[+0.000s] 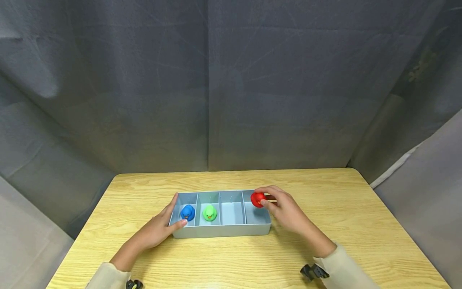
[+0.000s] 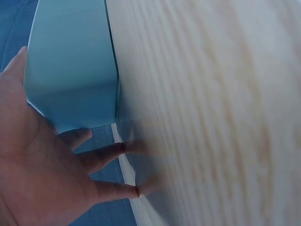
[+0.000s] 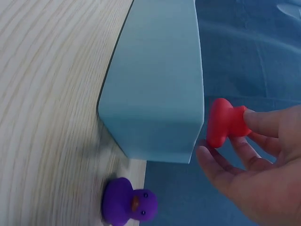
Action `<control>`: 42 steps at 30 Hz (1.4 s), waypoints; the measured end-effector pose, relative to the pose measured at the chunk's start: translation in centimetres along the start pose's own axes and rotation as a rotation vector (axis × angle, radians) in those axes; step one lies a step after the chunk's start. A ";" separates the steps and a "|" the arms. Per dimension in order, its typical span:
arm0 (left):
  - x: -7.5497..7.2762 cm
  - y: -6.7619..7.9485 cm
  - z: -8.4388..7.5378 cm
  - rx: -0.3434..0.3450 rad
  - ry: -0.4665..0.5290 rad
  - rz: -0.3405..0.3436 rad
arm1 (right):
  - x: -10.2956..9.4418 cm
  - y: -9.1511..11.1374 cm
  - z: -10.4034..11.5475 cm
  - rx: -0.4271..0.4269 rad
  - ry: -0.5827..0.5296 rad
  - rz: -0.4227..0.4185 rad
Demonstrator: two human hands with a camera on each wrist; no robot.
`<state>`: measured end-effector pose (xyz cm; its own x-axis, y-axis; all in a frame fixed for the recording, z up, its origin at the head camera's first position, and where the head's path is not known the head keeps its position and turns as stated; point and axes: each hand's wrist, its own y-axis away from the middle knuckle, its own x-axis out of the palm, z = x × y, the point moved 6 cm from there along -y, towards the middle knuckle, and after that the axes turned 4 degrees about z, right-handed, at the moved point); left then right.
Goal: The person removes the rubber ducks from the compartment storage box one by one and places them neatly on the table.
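A grey-blue box (image 1: 221, 230) with a row of compartments lies on the table. In its leftmost compartment sits a blue toy duck (image 1: 187, 212), and beside it, one compartment over, a green toy duck (image 1: 209, 213). My left hand (image 1: 155, 230) rests on the box's left end, thumb over the front rim and straight, spread fingers along the side (image 2: 106, 157). With my right hand (image 1: 286, 208) I pinch a red toy duck (image 1: 258, 199) over the rightmost compartment, above the rim (image 3: 225, 123). The compartment left of that holds nothing.
A purple toy duck (image 3: 127, 202) stands on the table beyond the box's right end, hidden behind my right hand in the head view. Grey curtains (image 1: 274, 100) hang behind and at both sides of the wooden table (image 1: 325, 192).
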<state>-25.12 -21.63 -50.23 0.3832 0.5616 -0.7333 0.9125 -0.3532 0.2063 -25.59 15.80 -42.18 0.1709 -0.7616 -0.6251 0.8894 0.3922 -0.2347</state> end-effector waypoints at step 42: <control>0.1 0.2 -0.3 -0.005 -0.009 0.000 | -5.2 3.7 -4.9 0.111 -0.019 -0.010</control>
<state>-24.88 -21.41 -50.01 0.3816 0.5553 -0.7389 0.9133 -0.3494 0.2090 -25.28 23.68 -43.44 0.1693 -0.7752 -0.6086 0.9322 0.3264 -0.1564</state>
